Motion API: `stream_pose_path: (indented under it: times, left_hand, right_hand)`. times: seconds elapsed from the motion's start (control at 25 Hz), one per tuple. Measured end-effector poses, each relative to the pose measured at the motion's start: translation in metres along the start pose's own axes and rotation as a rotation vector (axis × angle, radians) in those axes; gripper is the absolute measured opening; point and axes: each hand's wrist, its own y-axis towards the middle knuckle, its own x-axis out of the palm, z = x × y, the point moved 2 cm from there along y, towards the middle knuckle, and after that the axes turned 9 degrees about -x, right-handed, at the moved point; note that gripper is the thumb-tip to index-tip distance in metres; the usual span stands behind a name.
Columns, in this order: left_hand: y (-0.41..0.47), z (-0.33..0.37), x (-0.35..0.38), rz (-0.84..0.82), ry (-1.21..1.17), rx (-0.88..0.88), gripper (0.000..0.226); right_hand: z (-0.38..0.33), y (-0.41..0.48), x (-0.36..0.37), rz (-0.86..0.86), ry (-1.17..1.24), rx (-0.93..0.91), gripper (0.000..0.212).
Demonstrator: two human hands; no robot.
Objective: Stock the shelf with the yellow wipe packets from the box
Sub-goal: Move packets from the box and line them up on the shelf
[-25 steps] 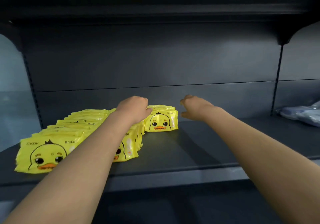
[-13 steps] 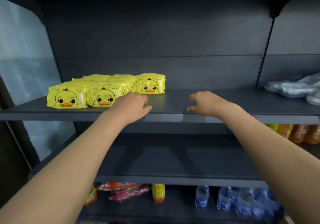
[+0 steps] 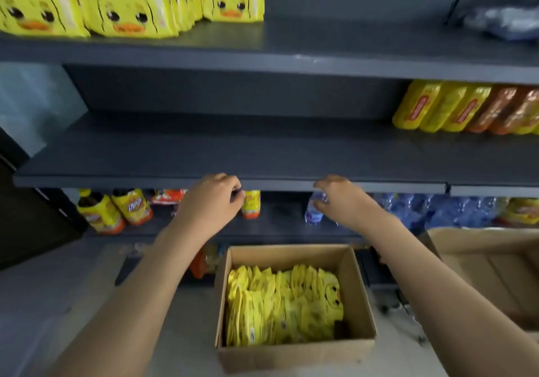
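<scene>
wipes: yellow wipe packets [image 3: 285,306] packed on edge in the box [image 3: 294,356], more on the top shelf [image 3: 320,55] | hands: left hand [image 3: 213,201] and right hand [image 3: 341,198] apart, empty, loosely curled above the box | risk: an overfull grab likely sheds slippery packets; nudged shelf rows may topple | count: three shelf rows, boxed packets uncountable, two hands

A shop: dark metal shelves [image 3: 262,146] stocked with bottled drinks [image 3: 314,210] and snack packets [image 3: 466,108].

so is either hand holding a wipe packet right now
No, the left hand and right hand are both empty, above the box of yellow wipe packets.
</scene>
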Motion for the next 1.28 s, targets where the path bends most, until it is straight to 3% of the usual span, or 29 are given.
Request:
stream_pose_path:
  times: [0.36,0.6,0.72,0.84,0.88,0.96,1.04,1.2,1.28]
  left_hand:
    - [-0.077,-0.042,0.207,-0.431,0.011,-0.153,0.030]
    - [-0.108,-0.034,0.338,-0.675,-0.023,-0.308,0.029]
    - [-0.112,-0.029,0.394,-0.759,-0.061,-0.408,0.027]
    - [-0.115,-0.026,0.438,-0.828,-0.111,-0.482,0.025]
    - [-0.117,-0.025,0.450,-0.850,-0.122,-0.489,0.024]
    - [-0.120,-0.025,0.468,-0.898,-0.144,-0.486,0.022]
    - [-0.123,-0.028,0.485,-0.943,-0.174,-0.482,0.020]
    - [-0.126,-0.034,0.505,-1.014,-0.177,-0.434,0.022]
    - [-0.128,-0.035,0.509,-1.033,-0.204,-0.459,0.022]
  right_hand:
    - [0.054,-0.019,0.234,-0.426,0.088,0.153,0.038]
    - [0.116,-0.023,0.354,-0.626,0.321,0.454,0.029]
    - [0.142,-0.026,0.412,-0.607,0.611,0.817,0.014]
    - [0.155,-0.036,0.459,-0.565,1.059,1.313,0.022]
    - [0.159,-0.039,0.474,-0.519,1.147,1.402,0.028]
    - [0.161,-0.043,0.497,-0.431,1.217,1.412,0.051]
    - [0.155,-0.044,0.515,-0.394,1.225,1.305,0.059]
    - [0.134,-0.036,0.541,-0.524,1.193,1.135,0.069]
    - [0.133,-0.029,0.553,-0.606,0.988,1.119,0.079]
